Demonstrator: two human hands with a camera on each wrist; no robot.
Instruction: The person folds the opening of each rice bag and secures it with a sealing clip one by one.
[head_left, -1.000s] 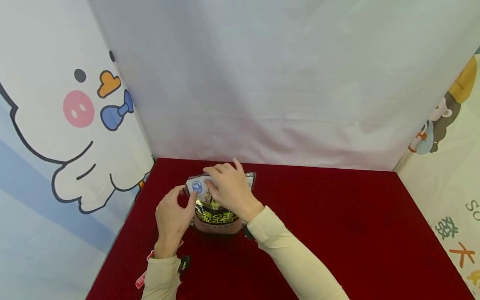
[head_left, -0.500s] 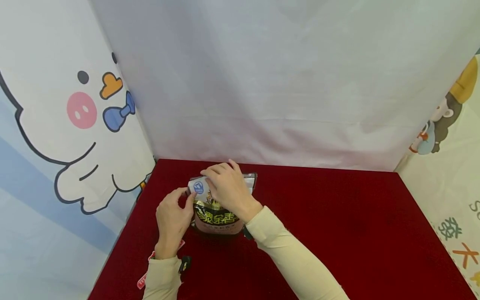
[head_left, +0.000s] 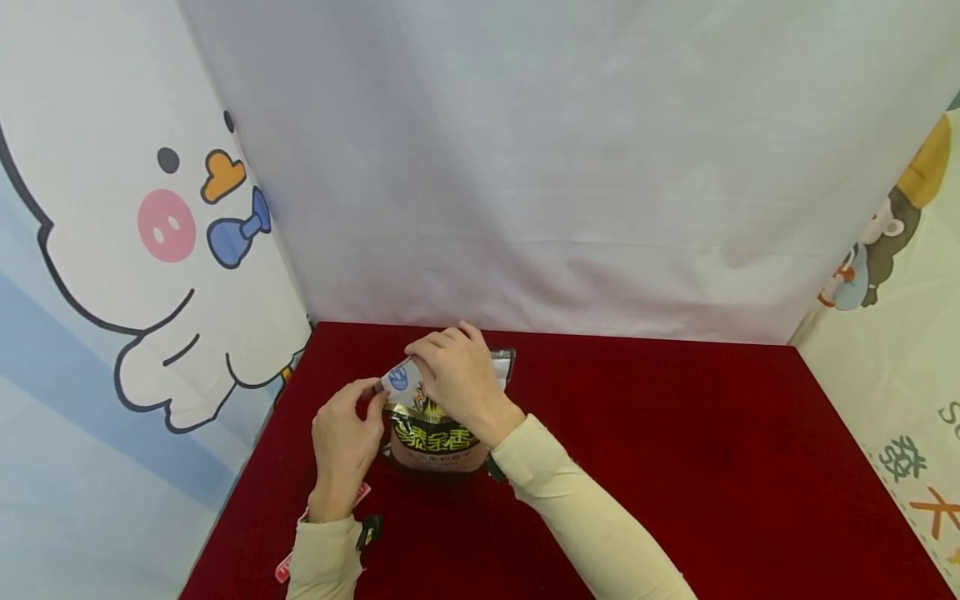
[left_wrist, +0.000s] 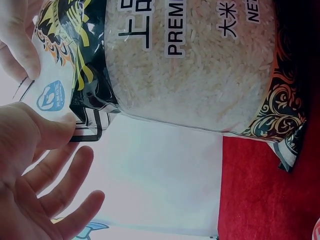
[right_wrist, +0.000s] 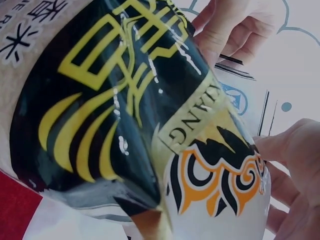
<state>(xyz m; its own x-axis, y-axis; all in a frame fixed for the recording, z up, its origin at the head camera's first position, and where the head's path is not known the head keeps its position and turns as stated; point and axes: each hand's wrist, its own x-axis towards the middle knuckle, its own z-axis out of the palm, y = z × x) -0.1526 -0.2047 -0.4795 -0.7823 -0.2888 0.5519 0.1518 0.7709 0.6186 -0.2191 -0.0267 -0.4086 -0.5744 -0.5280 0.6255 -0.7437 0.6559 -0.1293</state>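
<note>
Here, rice bag — top pinched in left hand and right hand.

A clear plastic bag of white rice, printed black and yellow with a white top band, stands upright, left of centre on the dark red tabletop. The left hand pinches its top left corner; the right hand pinches its top edge.

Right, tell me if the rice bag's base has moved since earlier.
No: judged against the red table, the rice bag shows no clear shift at its base.
</note>
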